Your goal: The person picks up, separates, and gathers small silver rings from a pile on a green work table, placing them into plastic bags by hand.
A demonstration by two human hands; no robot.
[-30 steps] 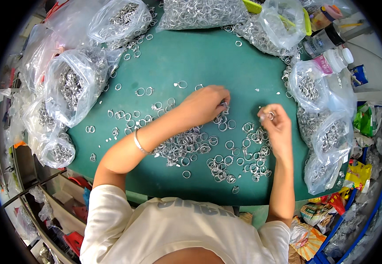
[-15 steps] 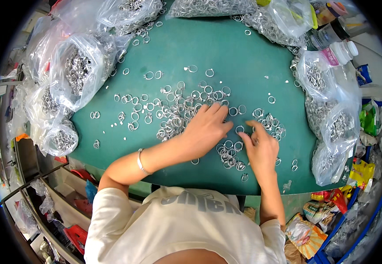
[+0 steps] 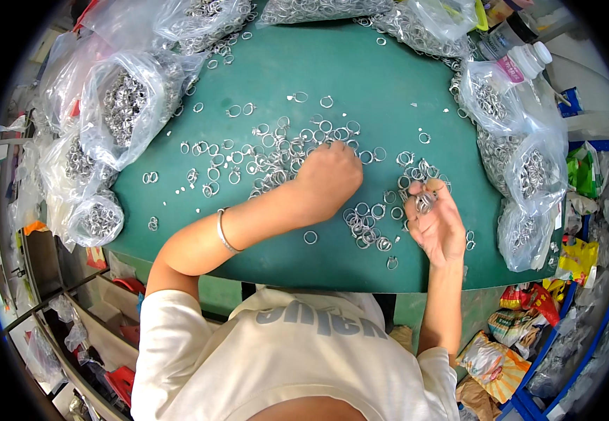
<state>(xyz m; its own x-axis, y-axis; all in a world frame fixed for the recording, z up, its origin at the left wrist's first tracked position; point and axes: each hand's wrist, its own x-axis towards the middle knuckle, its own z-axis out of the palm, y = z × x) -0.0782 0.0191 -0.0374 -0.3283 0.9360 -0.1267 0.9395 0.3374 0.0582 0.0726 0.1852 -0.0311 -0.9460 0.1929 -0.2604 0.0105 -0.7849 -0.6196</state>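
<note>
My left hand (image 3: 329, 181), with a bangle on its wrist, is closed at the right side of a loose pile of silver rings (image 3: 287, 156). Its fingertips are curled under, so whatever they hold is hidden. My right hand (image 3: 439, 228) is turned palm up, its fingers bent around a few silver rings (image 3: 425, 203). Between and below the hands lies a smaller cluster of rings (image 3: 364, 226). Another group of rings (image 3: 420, 168) lies just beyond my right hand. Single rings and small white bits are scattered over the green tabletop (image 3: 297, 67).
Clear plastic bags full of rings line the left edge (image 3: 125, 109), the far edge (image 3: 325, 10) and the right edge (image 3: 529, 168). A white bottle (image 3: 529, 62) stands among the right bags. Open drawers (image 3: 104, 309) are at lower left, and colourful packets (image 3: 497, 368) at lower right.
My right hand has turned from reaching down to palm up, now showing rings in its fingers, and moved slightly right. My left hand's fingers have curled in. The whole view has shifted slightly.
</note>
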